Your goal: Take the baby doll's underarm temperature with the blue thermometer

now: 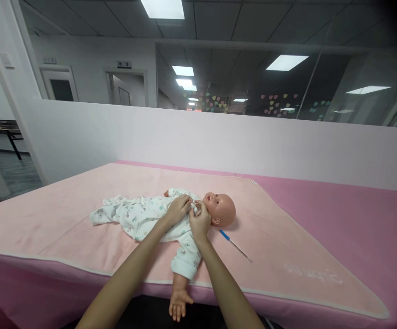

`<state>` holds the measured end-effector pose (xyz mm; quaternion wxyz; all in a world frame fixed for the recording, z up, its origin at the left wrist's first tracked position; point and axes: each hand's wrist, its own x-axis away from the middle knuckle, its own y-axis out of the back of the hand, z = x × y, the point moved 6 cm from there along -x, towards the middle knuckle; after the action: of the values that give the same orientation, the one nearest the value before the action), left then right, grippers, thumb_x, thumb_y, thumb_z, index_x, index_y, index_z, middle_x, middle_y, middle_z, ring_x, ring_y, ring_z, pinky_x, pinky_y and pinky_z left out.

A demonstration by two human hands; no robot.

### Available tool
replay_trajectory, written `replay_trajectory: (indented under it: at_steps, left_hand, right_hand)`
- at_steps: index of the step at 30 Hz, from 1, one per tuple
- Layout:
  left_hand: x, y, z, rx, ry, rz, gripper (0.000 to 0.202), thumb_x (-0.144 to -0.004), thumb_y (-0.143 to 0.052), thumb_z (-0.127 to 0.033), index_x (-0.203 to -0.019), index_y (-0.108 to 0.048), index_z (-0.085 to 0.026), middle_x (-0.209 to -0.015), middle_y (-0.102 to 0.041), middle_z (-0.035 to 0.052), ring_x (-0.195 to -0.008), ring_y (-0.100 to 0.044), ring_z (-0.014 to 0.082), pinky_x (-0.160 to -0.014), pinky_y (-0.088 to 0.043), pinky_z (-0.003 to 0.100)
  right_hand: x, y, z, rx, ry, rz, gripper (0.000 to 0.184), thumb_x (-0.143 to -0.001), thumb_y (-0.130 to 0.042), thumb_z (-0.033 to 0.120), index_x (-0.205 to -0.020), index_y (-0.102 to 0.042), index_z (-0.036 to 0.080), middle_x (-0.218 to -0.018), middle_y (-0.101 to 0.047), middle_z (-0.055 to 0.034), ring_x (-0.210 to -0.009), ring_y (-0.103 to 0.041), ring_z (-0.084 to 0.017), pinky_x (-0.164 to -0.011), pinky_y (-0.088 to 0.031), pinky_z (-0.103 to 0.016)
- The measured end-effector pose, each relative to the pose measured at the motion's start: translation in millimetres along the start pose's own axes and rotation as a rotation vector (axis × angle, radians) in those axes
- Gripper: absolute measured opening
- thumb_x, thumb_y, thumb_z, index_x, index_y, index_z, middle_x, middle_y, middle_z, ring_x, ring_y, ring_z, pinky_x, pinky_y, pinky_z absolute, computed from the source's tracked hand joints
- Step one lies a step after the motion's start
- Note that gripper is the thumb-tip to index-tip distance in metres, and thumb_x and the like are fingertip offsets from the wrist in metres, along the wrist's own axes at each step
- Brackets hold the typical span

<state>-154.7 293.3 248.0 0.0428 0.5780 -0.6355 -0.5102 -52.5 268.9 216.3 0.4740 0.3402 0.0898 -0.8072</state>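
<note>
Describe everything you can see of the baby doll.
The baby doll lies on its back on a peach mat, its smooth, bald head toward the picture's right. It looks like plastic or vinyl and wears a white, long-sleeved outfit with small prints; its feet are not visible. The near hand reaches past the mat's edge, palm up; the far hand shows beyond the torso. The person's left grip and right grip touch the outfit's neck; exactly what they pinch is unclear.

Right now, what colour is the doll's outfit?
White outfit with small coloured prints, seen in the head view.
</note>
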Motion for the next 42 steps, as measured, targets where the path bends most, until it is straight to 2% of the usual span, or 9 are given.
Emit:
replay_trajectory:
  at_steps: [5, 14, 22, 27, 33, 42]
  left_hand:
    - [0.5, 1.7, -2.2, 0.031, 0.01, -0.036, 0.023, -0.083, -0.027, -0.03, -0.085, -0.047, -0.018, -0.081, -0.052, 0.0008, -0.076, -0.046, 0.0129, -0.069, -0.036, 0.026]
    - [-0.3, 0.3, 3.2, 0.102, 0.025, -0.066, 0.022, -0.08, -0.032, -0.028, -0.09, -0.049, -0.018, -0.083, -0.054, 0.0015, -0.077, -0.048, 0.0133, -0.072, -0.038, 0.027]
    - [0.3, 4.4, 0.5, 0.184, 0.049, -0.054, 0.021, -0.076, -0.034, -0.024, -0.087, -0.051, -0.018, -0.087, -0.054, 0.0021, -0.081, -0.049, 0.0141, -0.075, -0.039, 0.027]
    - [1.4, 6.4, -3.6, 0.225, 0.05, -0.026, 0.025, -0.07, -0.031, -0.016, -0.083, -0.052, -0.017, -0.086, -0.055, 0.0023, -0.085, -0.048, 0.0156, -0.079, -0.039, 0.029]
    - [1.6, 3.9, -2.7, 0.196, 0.026, 0.001, 0.027, -0.066, -0.039, -0.017, -0.089, -0.052, -0.018, -0.091, -0.056, 0.0015, -0.087, -0.05, 0.0163, -0.081, -0.039, 0.029]
    - [1.7, 4.1, -5.2, 0.143, -0.003, -0.008, 0.023, -0.066, -0.043, -0.018, -0.088, -0.053, -0.018, -0.088, -0.057, 0.0009, -0.084, -0.051, 0.0148, -0.077, -0.04, 0.026]
  right_hand:
    - [-0.1, 1.6, 3.3, -0.015, 0.041, -0.007, 0.021, -0.073, -0.044, 0.024, -0.088, -0.057, 0.018, -0.085, -0.064, -0.0039, -0.064, -0.057, -0.013, -0.063, -0.042, -0.023]
    - [-0.5, 1.1, 1.3, -0.022, 0.038, -0.014, 0.02, -0.072, -0.044, 0.022, -0.087, -0.056, 0.018, -0.081, -0.064, -0.0037, -0.064, -0.057, -0.013, -0.061, -0.043, -0.023]
    - [-0.8, 1.6, 3.5, -0.001, 0.067, -0.018, 0.018, -0.074, -0.043, 0.024, -0.08, -0.058, 0.017, -0.075, -0.064, -0.003, -0.06, -0.055, -0.012, -0.059, -0.042, -0.022]
    - [-1.7, 2.1, 3.6, -0.018, 0.051, -0.001, 0.018, -0.076, -0.042, 0.025, -0.079, -0.058, 0.018, -0.074, -0.064, -0.0024, -0.063, -0.056, -0.013, -0.06, -0.042, -0.022]
    - [-1.6, 3.7, 2.8, -0.111, 0.01, -0.001, 0.02, -0.076, -0.041, 0.023, -0.091, -0.054, 0.018, -0.081, -0.065, -0.0048, -0.076, -0.06, -0.015, -0.066, -0.044, -0.024]
    - [-2.0, -0.6, -4.2, -0.18, -0.045, 0.01, 0.018, -0.077, -0.041, 0.022, -0.09, -0.052, 0.017, -0.08, -0.064, -0.0056, -0.074, -0.061, -0.015, -0.064, -0.046, -0.023]
